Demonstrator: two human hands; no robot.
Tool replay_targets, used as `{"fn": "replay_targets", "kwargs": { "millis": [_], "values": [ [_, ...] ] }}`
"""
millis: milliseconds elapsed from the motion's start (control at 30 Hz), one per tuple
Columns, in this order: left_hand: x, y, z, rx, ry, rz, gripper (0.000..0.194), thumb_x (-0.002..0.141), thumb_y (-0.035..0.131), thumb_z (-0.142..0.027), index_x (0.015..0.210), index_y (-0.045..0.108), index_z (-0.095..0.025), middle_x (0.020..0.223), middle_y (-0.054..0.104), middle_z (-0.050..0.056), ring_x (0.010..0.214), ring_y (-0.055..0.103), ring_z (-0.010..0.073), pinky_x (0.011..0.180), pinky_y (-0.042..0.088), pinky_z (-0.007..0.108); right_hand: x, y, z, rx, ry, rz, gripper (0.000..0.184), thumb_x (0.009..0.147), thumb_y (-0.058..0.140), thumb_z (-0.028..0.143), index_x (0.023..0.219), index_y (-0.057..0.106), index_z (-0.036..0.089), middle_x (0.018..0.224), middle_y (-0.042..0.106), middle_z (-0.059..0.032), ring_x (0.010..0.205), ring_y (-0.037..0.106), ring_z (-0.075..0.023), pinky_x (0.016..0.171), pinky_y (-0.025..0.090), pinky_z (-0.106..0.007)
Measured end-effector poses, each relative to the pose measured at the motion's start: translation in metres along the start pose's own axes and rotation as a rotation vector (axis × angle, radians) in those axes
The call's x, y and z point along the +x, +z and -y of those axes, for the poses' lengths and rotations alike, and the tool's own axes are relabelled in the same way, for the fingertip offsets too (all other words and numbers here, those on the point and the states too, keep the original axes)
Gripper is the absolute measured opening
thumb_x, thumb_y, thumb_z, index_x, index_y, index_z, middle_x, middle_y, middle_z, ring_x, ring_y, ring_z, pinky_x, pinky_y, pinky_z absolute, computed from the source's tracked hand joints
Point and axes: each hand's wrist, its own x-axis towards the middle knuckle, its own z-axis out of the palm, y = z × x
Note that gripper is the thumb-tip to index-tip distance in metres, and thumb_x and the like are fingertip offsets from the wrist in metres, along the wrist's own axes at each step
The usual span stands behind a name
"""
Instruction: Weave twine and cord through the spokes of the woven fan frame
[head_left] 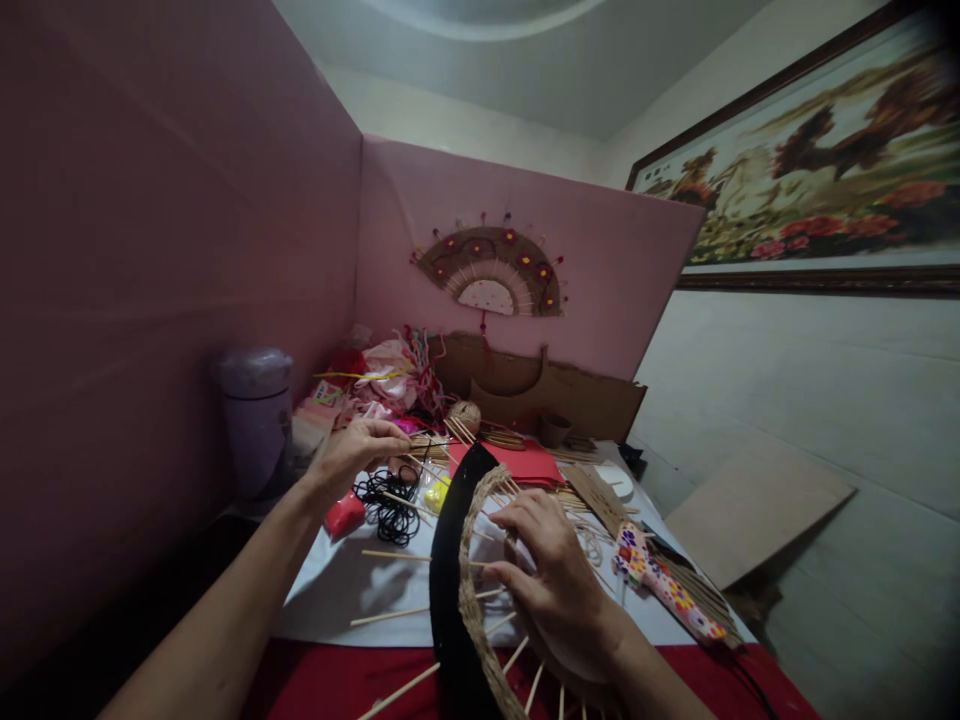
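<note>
A half-made fan (442, 590) stands tilted over the table, with a black curved band, a braided twine strip (469, 575) and thin wooden sticks that spread out past the band. My right hand (559, 575) grips it at the inner side, thumb and fingers bent around the sticks and the pale inner arc. At the fan's upper left, my left hand (367, 445) is closed in a pinch near the stick ends. A thin dark strand shows by its fingertips, but what they hold is not clear. Beneath that hand lies a tangle of black cord (394, 505).
A flowered glue gun (667, 585) lies at right. Red paper (529, 462), a twine ball (465, 415), a yellow packet (436, 494) and a red packet (345, 515) lie beyond. A lilac flask (259, 430) stands left. A finished fan (491, 265) hangs on the pink board.
</note>
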Motion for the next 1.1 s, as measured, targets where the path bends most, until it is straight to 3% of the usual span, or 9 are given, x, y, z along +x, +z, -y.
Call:
{"fn": "replay_targets", "kwargs": {
  "millis": [567,767,967,1100],
  "values": [
    [0.001,-0.003,0.005,-0.023,-0.035,0.048,0.01,0.063,0.065,-0.025,0.059,0.063,-0.015,0.044,0.051,-0.003,0.037,0.025,0.004,0.04,0.011,0.022,0.002,-0.001,0.002,-0.003,-0.025,-0.009,0.038,0.067,0.074,0.02,0.1,0.057,0.022,0.097,0.058,-0.0047,0.096,0.044,-0.0243,0.086,0.035,-0.041],
    [0.003,-0.004,0.009,-0.103,-0.005,0.015,0.014,0.064,0.068,-0.027,0.063,0.061,-0.015,0.043,0.046,-0.005,0.037,0.026,0.003,0.039,0.014,0.02,0.002,-0.001,0.003,0.0,-0.036,-0.004,0.036,0.068,0.073,0.018,0.1,0.057,0.022,0.098,0.058,-0.005,0.097,0.044,-0.024,0.087,0.035,-0.041],
    [0.004,0.004,0.012,-0.415,0.058,0.016,0.014,0.065,0.068,-0.022,0.072,0.063,-0.012,0.067,0.061,0.002,0.053,0.051,0.0087,0.05,0.04,0.021,0.0,0.001,0.002,-0.01,-0.056,0.012,0.035,0.069,0.072,0.02,0.1,0.057,0.022,0.098,0.057,-0.0048,0.098,0.044,-0.0235,0.09,0.032,-0.042],
    [-0.001,0.014,0.006,-0.611,0.025,0.034,0.016,0.07,0.063,-0.024,0.08,0.061,-0.012,0.083,0.065,0.006,0.069,0.059,0.0134,0.057,0.046,0.023,0.0,0.005,0.004,0.003,-0.089,0.054,0.035,0.069,0.072,0.023,0.101,0.057,0.022,0.098,0.056,-0.0054,0.098,0.044,-0.0238,0.088,0.034,-0.041]
  ]
}}
